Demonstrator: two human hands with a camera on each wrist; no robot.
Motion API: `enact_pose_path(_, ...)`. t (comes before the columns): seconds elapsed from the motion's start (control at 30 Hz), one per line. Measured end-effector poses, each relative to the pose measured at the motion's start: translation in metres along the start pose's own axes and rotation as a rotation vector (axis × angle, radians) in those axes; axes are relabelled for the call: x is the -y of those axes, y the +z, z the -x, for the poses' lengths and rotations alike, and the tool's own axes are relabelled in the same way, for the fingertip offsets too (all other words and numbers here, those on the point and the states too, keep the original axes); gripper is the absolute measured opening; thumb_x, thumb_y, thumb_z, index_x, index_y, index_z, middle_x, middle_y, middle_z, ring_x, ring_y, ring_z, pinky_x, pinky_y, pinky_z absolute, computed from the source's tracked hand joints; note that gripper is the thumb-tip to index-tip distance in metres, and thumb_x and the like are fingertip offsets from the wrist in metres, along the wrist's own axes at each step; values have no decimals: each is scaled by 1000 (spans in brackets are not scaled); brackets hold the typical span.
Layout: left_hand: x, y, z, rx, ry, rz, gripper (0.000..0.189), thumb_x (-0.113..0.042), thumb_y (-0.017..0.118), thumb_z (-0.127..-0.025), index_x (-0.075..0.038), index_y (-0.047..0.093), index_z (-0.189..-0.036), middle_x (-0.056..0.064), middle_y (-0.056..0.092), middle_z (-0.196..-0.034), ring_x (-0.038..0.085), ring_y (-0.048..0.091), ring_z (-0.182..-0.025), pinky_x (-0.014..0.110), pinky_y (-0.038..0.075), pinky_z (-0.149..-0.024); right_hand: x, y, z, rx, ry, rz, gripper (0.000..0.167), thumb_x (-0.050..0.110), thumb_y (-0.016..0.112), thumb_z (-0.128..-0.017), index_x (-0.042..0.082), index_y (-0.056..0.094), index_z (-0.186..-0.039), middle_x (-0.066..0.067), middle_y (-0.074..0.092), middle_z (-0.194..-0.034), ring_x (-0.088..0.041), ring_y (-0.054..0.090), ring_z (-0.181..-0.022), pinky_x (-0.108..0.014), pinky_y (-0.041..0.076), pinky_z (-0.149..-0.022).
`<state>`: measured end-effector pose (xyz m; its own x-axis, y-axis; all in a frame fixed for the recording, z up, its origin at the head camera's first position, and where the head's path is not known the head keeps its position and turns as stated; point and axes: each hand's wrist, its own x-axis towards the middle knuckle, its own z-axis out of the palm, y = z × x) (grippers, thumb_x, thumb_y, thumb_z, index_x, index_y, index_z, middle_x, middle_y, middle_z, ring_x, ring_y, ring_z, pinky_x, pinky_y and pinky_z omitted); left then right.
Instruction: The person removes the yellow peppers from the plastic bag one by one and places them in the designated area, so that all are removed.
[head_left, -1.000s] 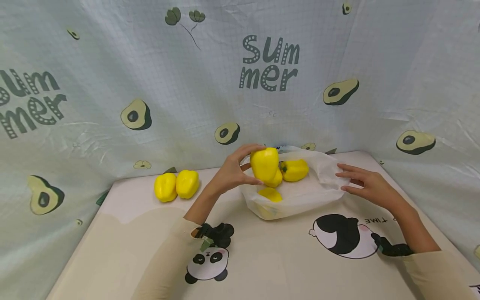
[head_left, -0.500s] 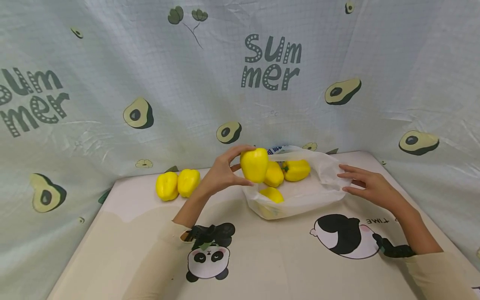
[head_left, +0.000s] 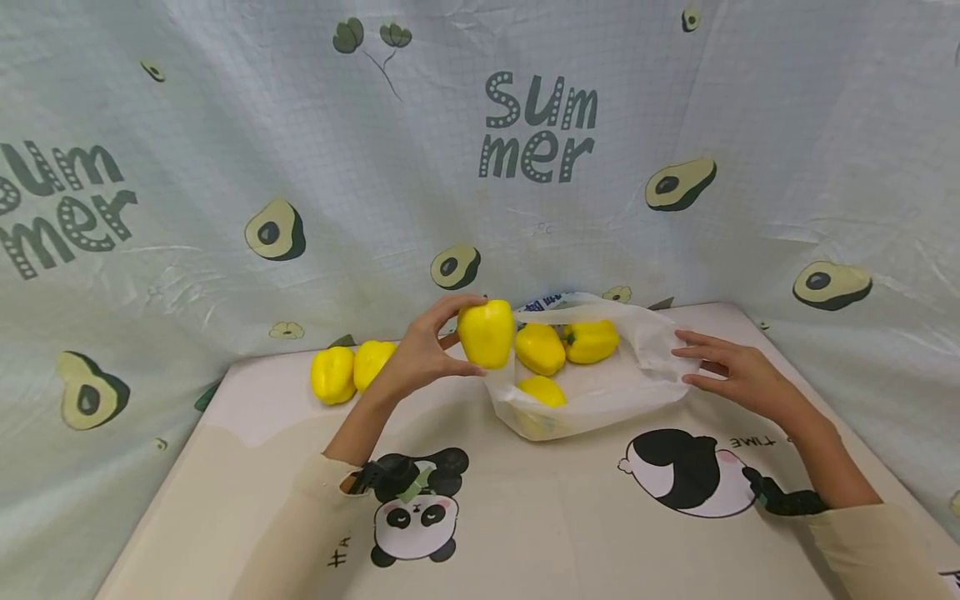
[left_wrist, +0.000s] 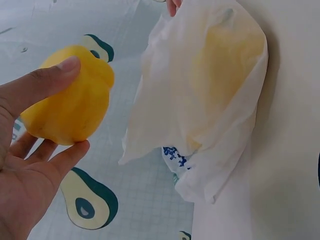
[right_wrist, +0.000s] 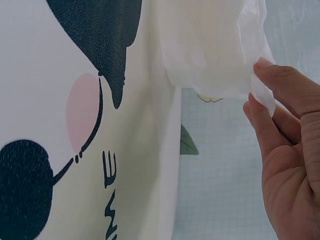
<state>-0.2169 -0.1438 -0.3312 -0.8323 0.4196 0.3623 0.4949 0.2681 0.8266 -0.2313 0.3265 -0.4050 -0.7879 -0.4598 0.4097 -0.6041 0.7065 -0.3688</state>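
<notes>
My left hand (head_left: 423, 348) grips a yellow bell pepper (head_left: 486, 335) between thumb and fingers, just off the left side of a white plastic bag (head_left: 600, 421). The left wrist view shows the same pepper (left_wrist: 75, 107) held apart from the bag (left_wrist: 200, 85). Inside the wide bag mouth lie more yellow bell peppers: one at the middle (head_left: 540, 348), one at the back right (head_left: 591, 342) and one partly covered at the front (head_left: 543, 389). At the bag's right edge, my right hand (head_left: 738, 371) pinches the thin plastic, as the right wrist view confirms (right_wrist: 295, 130).
Two yellow bell peppers (head_left: 332, 375) stand side by side at the table's back left, the right one partly behind my left hand. The table cover (head_left: 525, 517) has panda prints. A curtain (head_left: 360, 167) with avocado prints hangs behind the table.
My left hand has moved left with its pepper, from over the bag to beside its left rim. The pepper at the middle of the bag now shows fully. My right hand has stayed put.
</notes>
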Motion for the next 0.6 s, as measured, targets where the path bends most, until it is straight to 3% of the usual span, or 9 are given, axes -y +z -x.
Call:
enact_pose_path(0.13, 3, -4, 5, -11, -11, -10, 86, 0, 92, -70, -17, 53, -144, -3, 47, -149, 20, 45, -139, 45, 45, -111, -1, 0, 1, -7, -8, -25, 45, 11, 85, -81, 5, 72, -124, -22, 58, -141, -3, 55, -124, -4, 45, -90)
enact_pose_path(0.27, 5, -7, 9, -25, -19, -26, 86, -1, 93, -70, -19, 53, -144, -4, 48, -148, 19, 46, -138, 45, 45, -111, -1, -1, 0, -16, -14, -40, 45, 10, 84, -81, 5, 72, -124, -23, 58, -140, 17, 43, -122, -3, 44, -90)
enact_pose_path(0.4, 6, -9, 14, -39, -20, -18, 86, 2, 92, -69, -17, 54, -143, -2, 49, -147, 21, 47, -136, 43, 45, -111, 0, -1, -1, -18, -7, -37, 45, 10, 84, -82, 5, 72, -125, -22, 58, -141, 22, 37, -120, -5, 45, -90)
enact_pose_path(0.6, 6, -16, 23, -60, -37, -45, 86, 1, 92, -70, -18, 53, -144, -1, 49, -147, 22, 47, -136, 43, 45, -111, -1, 0, -1, -11, -18, -34, 45, 11, 84, -82, 6, 72, -125, -22, 58, -141, 7, 49, -124, -2, 43, -90)
